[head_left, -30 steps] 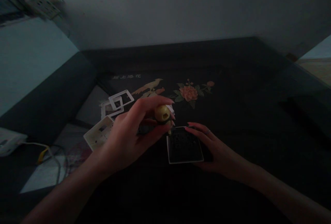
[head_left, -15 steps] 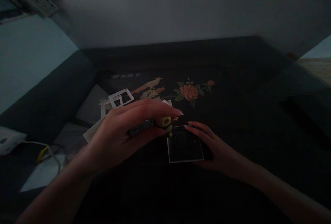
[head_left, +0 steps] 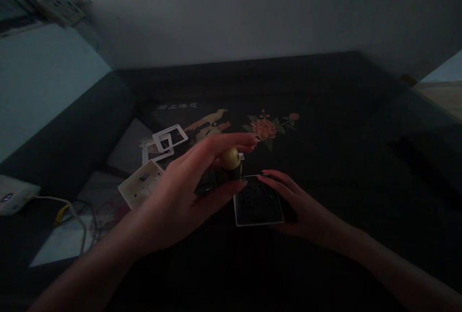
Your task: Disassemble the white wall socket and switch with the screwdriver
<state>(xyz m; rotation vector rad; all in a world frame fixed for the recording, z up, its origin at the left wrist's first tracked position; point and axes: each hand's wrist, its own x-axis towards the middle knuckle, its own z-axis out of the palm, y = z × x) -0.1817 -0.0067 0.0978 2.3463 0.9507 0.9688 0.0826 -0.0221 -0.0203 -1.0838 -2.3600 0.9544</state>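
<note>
My left hand (head_left: 191,196) is closed around a screwdriver (head_left: 230,159) with a yellowish rounded handle end and a darker grip; its tip is hidden. The screwdriver stands roughly upright at the upper left corner of a square socket plate (head_left: 258,204). That plate lies dark side up with a thin white rim. My right hand (head_left: 294,196), with a ring on one finger, grips the plate's right side, fingertips over its far edge. A small white piece (head_left: 241,156) shows just behind the screwdriver.
Left of my left hand lie a white back box (head_left: 140,184) and two overlapping white square frames (head_left: 170,138). A white power strip (head_left: 18,196) with a cable is at the far left. The dark table (head_left: 325,134) bears a painted bird and flower. A dark flat object (head_left: 426,158) lies right.
My left hand has turned and its thumb and fingers have shifted on the screwdriver, which now stands more upright. More of the white back box shows. My right hand and the plate stay put.
</note>
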